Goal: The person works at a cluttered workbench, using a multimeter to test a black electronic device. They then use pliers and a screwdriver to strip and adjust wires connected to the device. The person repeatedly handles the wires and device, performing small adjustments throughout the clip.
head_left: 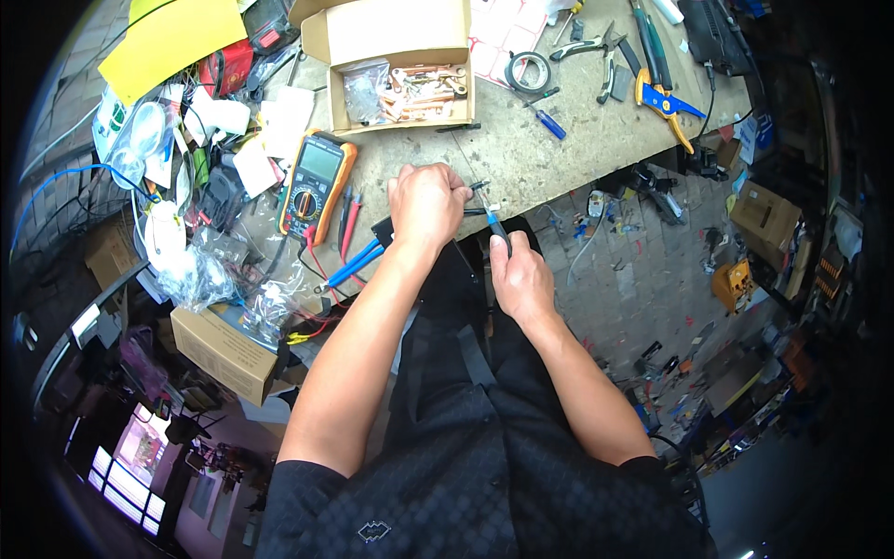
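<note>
Stretching rightward from the orange-and-grey multimeter (pixel 317 191), the worn grey surface (pixel 596 154) is the largest thing about the hands. Beyond the multimeter and slightly to its right stands an open cardboard box (pixel 386 35); beyond it to the left lies a yellow sheet (pixel 177 42), and on its near side, to the left, sits a closed carton (pixel 222 354). To the right of the multimeter is the left hand (pixel 426 200), its fingers bent and drawn together at the tips on a small dark piece (pixel 478 186), too small to make out. Farther right of the multimeter and nearer the body is the right hand (pixel 520 275), its fingers wrapped around the handle of a slim blue-and-black tool (pixel 498 228), whose tip points away from the person, near the small dark piece. Well to the right of the multimeter, toward the far side, lie a blue-and-yellow hand tool (pixel 669 102) and, closer in, a roll of black tape (pixel 529 73). Two blue cables (pixel 354 265) run just to its near right, going under the left forearm. A blue-handled screwdriver (pixel 550 125) rests well to its right, and copper-coloured lugs (pixel 424 96) lie beyond it, inside the open cardboard box.
</note>
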Tool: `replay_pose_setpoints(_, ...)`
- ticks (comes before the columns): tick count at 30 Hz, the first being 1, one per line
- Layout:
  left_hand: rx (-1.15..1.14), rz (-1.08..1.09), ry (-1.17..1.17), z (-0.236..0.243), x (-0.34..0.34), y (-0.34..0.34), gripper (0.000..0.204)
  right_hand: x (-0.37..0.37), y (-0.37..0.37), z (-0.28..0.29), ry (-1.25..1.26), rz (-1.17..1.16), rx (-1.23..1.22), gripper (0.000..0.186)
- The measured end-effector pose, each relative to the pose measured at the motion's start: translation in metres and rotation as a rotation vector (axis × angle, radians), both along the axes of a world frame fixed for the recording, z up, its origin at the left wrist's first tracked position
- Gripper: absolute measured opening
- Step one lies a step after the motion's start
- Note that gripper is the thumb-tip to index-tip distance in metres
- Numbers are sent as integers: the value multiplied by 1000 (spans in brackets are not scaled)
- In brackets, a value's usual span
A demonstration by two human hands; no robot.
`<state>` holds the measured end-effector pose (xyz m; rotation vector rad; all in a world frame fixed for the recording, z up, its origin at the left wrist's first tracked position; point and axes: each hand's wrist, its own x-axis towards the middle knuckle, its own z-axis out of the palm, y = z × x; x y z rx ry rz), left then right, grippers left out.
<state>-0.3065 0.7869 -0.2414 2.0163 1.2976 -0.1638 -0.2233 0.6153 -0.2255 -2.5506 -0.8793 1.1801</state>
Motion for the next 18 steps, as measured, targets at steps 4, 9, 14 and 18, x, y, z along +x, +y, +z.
replay_pose_setpoints(4,10,-47,71,6,5,1,16,-1,-4,4,10,-7,-16,43)
replay_pose_setpoints(9,87,-49,61,5,5,-7,18,-2,-10,5,12,-19,-30,43)
replay_pose_setpoints(14,15,-37,82,8,5,-5,18,-1,-12,3,11,-19,-41,44)
replay_pose_setpoints(18,-49,-25,32,3,0,1,19,-1,-13,4,12,-9,-44,43)
